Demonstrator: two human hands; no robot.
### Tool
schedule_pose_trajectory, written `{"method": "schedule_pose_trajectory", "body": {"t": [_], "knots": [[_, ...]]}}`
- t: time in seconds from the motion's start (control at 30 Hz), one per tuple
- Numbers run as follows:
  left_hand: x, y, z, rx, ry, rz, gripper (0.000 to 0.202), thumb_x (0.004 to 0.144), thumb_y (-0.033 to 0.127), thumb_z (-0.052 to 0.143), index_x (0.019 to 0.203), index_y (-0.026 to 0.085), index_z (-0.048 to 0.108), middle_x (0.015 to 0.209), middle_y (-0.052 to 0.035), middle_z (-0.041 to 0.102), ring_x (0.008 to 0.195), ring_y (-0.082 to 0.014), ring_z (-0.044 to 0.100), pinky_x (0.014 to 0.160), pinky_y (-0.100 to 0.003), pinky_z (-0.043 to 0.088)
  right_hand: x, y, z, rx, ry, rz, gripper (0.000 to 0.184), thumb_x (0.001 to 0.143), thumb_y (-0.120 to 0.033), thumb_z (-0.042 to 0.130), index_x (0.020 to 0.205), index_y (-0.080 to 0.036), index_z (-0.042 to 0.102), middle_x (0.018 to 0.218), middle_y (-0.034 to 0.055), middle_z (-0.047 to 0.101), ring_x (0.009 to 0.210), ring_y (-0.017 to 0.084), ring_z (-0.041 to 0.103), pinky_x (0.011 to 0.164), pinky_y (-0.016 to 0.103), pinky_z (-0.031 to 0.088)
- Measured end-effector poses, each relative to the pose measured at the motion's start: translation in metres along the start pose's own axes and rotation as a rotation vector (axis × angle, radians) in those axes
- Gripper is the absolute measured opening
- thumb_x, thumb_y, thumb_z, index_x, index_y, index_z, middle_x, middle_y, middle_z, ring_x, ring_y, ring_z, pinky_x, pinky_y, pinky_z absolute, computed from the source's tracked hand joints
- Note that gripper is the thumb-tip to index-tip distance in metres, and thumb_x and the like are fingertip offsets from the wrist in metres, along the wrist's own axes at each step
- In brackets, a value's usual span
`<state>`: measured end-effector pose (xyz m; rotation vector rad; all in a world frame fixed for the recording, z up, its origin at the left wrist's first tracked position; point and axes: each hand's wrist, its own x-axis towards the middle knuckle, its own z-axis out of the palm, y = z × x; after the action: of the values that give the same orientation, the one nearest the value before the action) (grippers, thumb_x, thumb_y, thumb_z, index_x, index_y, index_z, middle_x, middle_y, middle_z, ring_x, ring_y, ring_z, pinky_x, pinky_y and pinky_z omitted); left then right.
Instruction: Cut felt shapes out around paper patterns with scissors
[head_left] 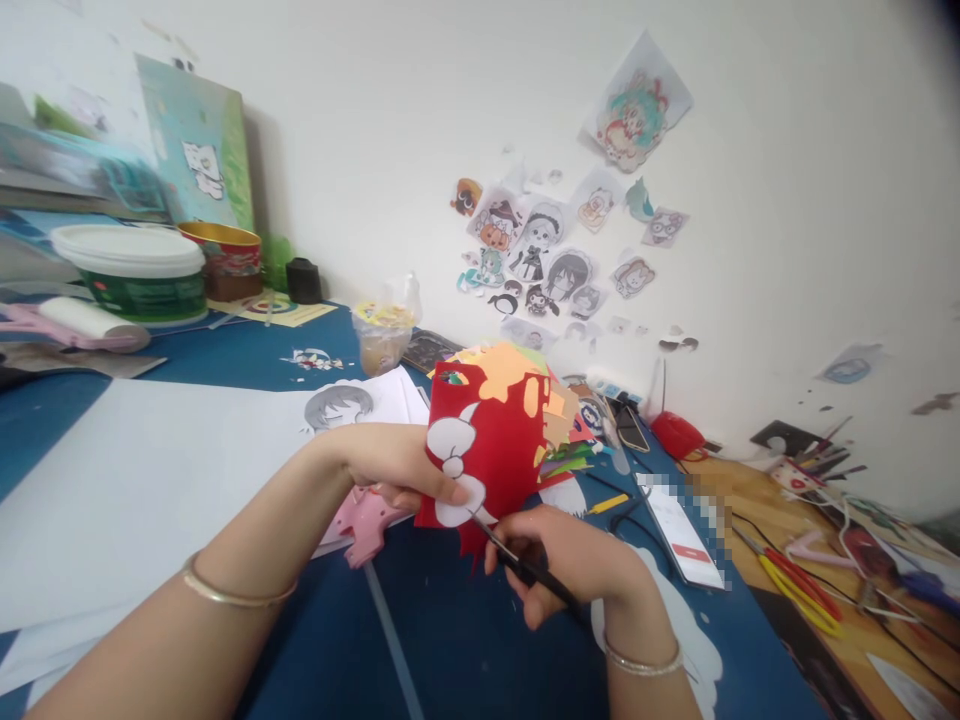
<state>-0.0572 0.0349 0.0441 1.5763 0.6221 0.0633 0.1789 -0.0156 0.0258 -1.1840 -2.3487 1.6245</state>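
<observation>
My left hand (397, 460) pinches a sheet of red paper (506, 440), its thumb lying on a white bow-shaped piece (450, 438) with dark outlines on the sheet's front. Holes and notches are cut along the sheet's top and right side, and its lower edge is ragged. Black-handled scissors (546, 580) are gripped in my right hand (581, 560). Their tips meet the paper at the lower part of the bow, close to my left thumb. My fingers partly hide the scissor handles.
Coloured paper scraps (510, 365) pile up behind the red sheet. A pink object (367, 525) lies under my left hand, beside white paper (165, 470). To the right are a phone (682, 530) and pliers (802, 590). A lidded tub (139, 275) stands back left, a plastic cup (382, 335) near the wall.
</observation>
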Motion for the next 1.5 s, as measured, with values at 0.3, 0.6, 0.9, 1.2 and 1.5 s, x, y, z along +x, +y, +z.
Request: {"method": "schedule_pose_trajectory", "body": {"t": [0.3, 0.6, 0.9, 1.2, 1.5], "knots": [[0.0017, -0.0046, -0.0028, -0.024, -0.024, 0.081, 0.041, 0.076, 0.042, 0.061, 0.048, 0.017, 0.042, 0.034, 0.0063, 0.035, 0.030, -0.0036, 0.024, 0.030, -0.019, 0.014, -0.0025, 0.0010, -0.0023, -0.006, -0.025, -0.063, 0.067, 0.046, -0.058, 0.077, 0.094, -0.016, 0.058, 0.068, -0.0014, 0.057, 0.060, 0.013, 0.053, 0.055, 0.021, 0.043], [0.0023, -0.0040, -0.0010, 0.013, 0.018, 0.028, 0.041, 0.076, 0.044, 0.060, 0.050, 0.018, 0.043, 0.036, 0.0059, 0.035, 0.032, -0.0037, 0.024, 0.032, -0.021, 0.012, -0.0025, -0.0035, -0.0006, -0.033, 0.035, -0.055, 0.060, 0.046, -0.056, 0.079, 0.087, -0.017, 0.060, 0.064, -0.0024, 0.056, 0.057, 0.013, 0.054, 0.051, 0.020, 0.041], [0.0010, -0.0025, 0.0013, 0.008, 0.012, 0.011, 0.035, 0.076, 0.041, 0.060, 0.053, 0.018, 0.047, 0.037, 0.0064, 0.036, 0.033, -0.0046, 0.024, 0.035, -0.022, 0.012, -0.0007, -0.0024, 0.0013, -0.050, 0.055, -0.053, 0.051, 0.051, -0.048, 0.080, 0.087, -0.017, 0.061, 0.062, -0.0033, 0.056, 0.056, 0.012, 0.054, 0.049, 0.019, 0.038], [-0.0001, -0.0043, 0.0005, 0.019, 0.034, -0.006, 0.033, 0.074, 0.042, 0.062, 0.056, 0.018, 0.049, 0.038, 0.0064, 0.036, 0.034, -0.0049, 0.026, 0.033, -0.021, 0.014, 0.0003, 0.0027, 0.0020, -0.054, 0.083, -0.039, 0.048, 0.049, -0.043, 0.083, 0.083, -0.016, 0.062, 0.058, -0.0049, 0.053, 0.052, 0.010, 0.049, 0.046, 0.017, 0.034], [0.0011, -0.0048, -0.0006, 0.014, 0.004, 0.012, 0.038, 0.074, 0.043, 0.061, 0.052, 0.018, 0.044, 0.036, 0.0067, 0.035, 0.033, -0.0044, 0.024, 0.033, -0.020, 0.015, 0.0033, 0.0015, 0.0024, -0.011, 0.091, -0.028, 0.051, 0.046, -0.046, 0.083, 0.081, -0.016, 0.062, 0.059, -0.0039, 0.054, 0.053, 0.010, 0.049, 0.046, 0.017, 0.035]]}}
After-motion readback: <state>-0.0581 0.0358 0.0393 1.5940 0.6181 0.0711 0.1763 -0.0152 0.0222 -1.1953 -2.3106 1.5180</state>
